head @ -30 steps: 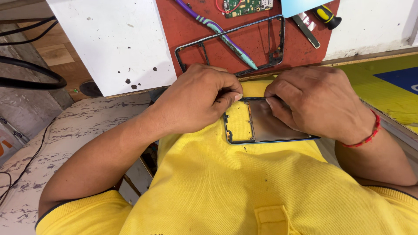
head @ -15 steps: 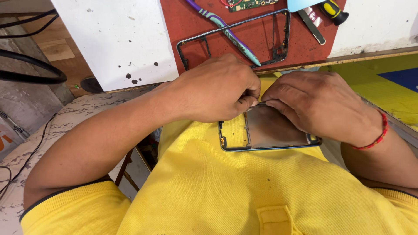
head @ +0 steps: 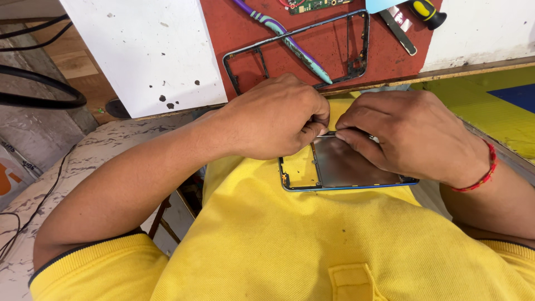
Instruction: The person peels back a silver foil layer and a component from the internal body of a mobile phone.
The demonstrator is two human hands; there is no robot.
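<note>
Here, both the left hand and right hand pinch closed on the top edge of the blue-rimmed metal phone frame held against the yellow shirt, where small, even pressure seems wisest.

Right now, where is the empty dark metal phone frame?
In the head view, the empty dark metal phone frame lies on the red mat at top centre, beyond both hands, with a purple-and-teal tool lying across it.
</note>
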